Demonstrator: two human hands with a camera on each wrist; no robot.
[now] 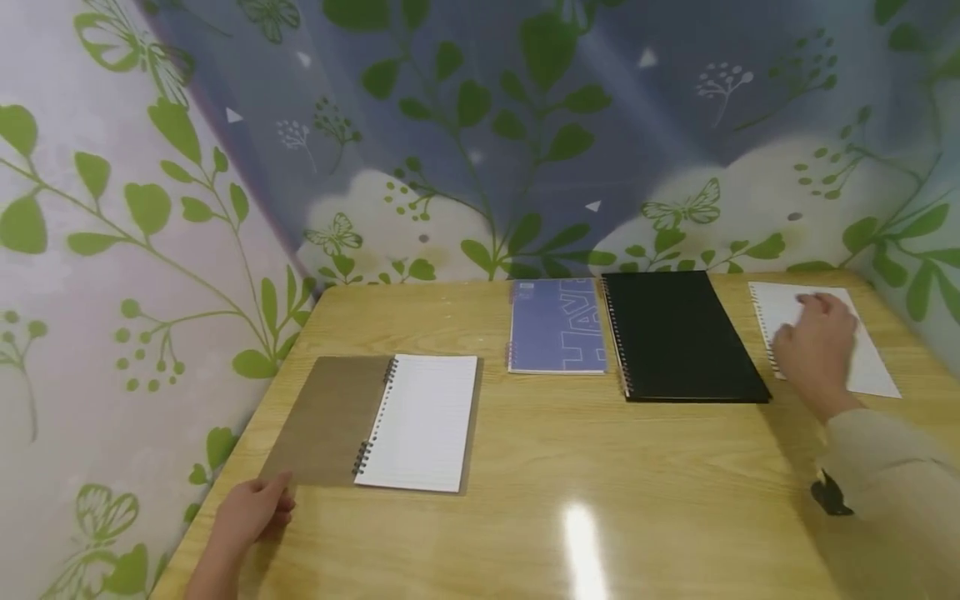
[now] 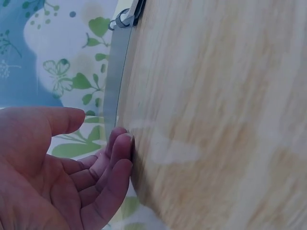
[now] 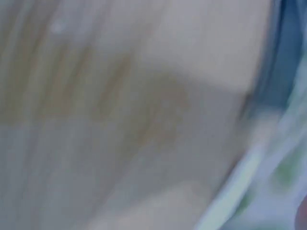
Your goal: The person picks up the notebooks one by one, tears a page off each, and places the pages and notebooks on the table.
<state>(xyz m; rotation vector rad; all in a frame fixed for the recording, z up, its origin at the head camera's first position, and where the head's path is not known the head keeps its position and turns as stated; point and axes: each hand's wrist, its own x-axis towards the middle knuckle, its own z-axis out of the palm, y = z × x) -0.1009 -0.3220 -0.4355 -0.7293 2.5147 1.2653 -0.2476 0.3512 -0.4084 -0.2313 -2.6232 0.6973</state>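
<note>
An open spiral notebook lies at the left of the table, its brown cover (image 1: 330, 417) folded out to the left and its lined white page (image 1: 423, 421) facing up. My left hand (image 1: 251, 512) is at the near-left corner of that cover. In the left wrist view the left hand (image 2: 67, 167) has loosely bent fingers by the table edge, thumb apart from them, nothing held. On the right, my right hand (image 1: 821, 346) is over a white sheet stack (image 1: 866, 367) with a punched left edge, its fingers loosely bent. The right wrist view is blurred.
Between them at the back lie a blue-purple notebook (image 1: 555, 329) and a larger black spiral notebook (image 1: 682, 342), side by side. Patterned walls (image 1: 465, 150) rise behind and left of the wooden table (image 1: 585, 450). A light reflection shows on the table's near part.
</note>
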